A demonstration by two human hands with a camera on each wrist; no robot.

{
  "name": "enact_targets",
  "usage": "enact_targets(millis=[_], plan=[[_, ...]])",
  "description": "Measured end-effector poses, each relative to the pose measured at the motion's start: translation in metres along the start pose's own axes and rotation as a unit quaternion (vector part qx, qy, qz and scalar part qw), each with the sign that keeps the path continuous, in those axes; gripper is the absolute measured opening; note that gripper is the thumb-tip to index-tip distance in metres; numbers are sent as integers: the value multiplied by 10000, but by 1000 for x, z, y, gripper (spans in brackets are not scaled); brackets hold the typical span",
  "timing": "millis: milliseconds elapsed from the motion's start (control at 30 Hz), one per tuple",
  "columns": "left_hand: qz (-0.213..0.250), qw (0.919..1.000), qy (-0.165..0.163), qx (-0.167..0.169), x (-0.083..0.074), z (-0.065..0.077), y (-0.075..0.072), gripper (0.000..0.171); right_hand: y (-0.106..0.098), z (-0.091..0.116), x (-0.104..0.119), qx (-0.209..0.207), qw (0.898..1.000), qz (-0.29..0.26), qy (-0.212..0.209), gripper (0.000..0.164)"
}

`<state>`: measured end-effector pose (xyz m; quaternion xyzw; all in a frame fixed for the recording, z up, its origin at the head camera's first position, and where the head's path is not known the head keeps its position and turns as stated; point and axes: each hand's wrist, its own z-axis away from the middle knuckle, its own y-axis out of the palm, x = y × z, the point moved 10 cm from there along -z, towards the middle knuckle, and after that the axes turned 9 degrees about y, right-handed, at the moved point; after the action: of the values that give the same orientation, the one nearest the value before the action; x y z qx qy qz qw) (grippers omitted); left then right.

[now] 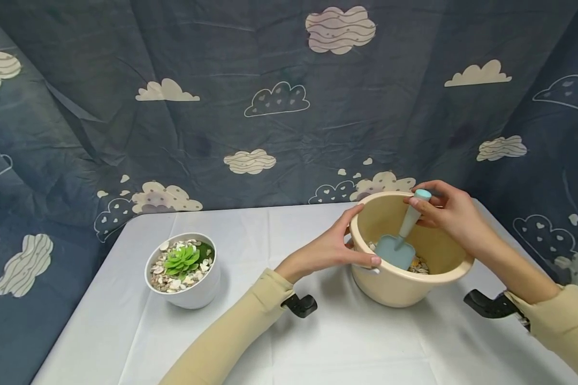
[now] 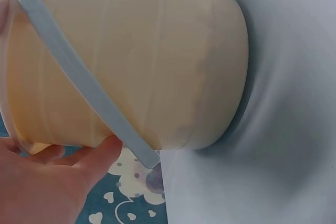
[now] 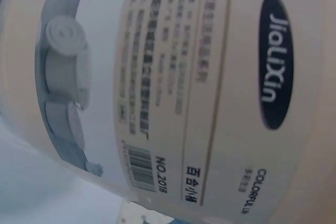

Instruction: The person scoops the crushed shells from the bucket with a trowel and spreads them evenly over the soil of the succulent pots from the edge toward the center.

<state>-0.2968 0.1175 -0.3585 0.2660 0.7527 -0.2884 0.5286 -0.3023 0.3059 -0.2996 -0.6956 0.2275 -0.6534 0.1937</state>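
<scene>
A cream plastic bucket [image 1: 395,291] stands tilted on the white table, its mouth facing up and toward me. My left hand [image 1: 332,243] grips its left rim, thumb at the front and fingers behind. In the left wrist view the grey bucket handle [image 2: 86,85] hangs down across the side, close to the fingertips. With my right hand [image 1: 443,208] I pinch the pale grip of a small blue-grey shovel [image 1: 395,251] near its turquoise end. The shovel's blade points down inside the bucket, over small pebbles [image 1: 418,266] at the bottom.
To the left, a white pot [image 1: 192,297] holds a green succulent [image 1: 182,261] among pebbles and shell pieces. Behind the white-covered table [image 1: 265,235] hangs a dark blue cloth [image 1: 270,53] with cloud prints. A printed label [image 3: 210,87] fills much of the right wrist view.
</scene>
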Motion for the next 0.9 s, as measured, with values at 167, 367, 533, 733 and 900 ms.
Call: enact_targets(millis=[167, 367, 533, 733, 900], plan=[[-82, 9999, -82, -21, 2, 1, -1, 108, 6, 1, 3, 250, 9996, 126, -99, 42], [-153, 9997, -170, -46, 4, 2, -4, 108, 10, 1, 6, 438, 9984, 273, -217, 38], [-203, 9996, -201, -19, 4, 3, -4, 106, 15, 1, 7, 609, 9977, 175, -253, 36], [-205, 9997, -163, -22, 4, 3, -4, 107, 18, 1, 5, 787, 9968, -83, -120, 36], [-202, 9997, -150, -29, 5, 2, -4, 106, 20, 2, 3, 981, 9948, -292, -5, 37]])
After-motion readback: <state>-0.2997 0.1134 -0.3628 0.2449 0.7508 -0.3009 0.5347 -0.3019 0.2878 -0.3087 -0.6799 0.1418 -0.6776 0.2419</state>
